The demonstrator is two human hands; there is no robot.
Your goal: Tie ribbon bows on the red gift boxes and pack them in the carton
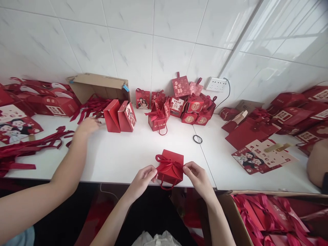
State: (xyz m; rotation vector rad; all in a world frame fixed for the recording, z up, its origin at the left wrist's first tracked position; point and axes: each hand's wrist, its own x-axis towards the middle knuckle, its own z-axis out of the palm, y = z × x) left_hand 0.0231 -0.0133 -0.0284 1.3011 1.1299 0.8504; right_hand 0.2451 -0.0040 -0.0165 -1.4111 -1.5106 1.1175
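A small red gift box (176,155) stands at the table's front edge, with a red ribbon (167,162) looped in a bow across its top. My left hand (144,179) is closed in a pinch at the bow's left side. On the opposite side, my right hand (196,175) pinches the ribbon between thumb and finger. A thin red cord handle (167,187) hangs from the front of the box. Exactly how much ribbon lies in each pinch is hidden by the fingers.
From the left, a co-worker's hand (89,127) reaches near loose ribbons (96,104) and two red boxes (112,116). Finished-looking boxes (196,106) line the wall. A black ring (197,139) lies mid-table. A carton (225,212) of ribboned boxes sits low at right.
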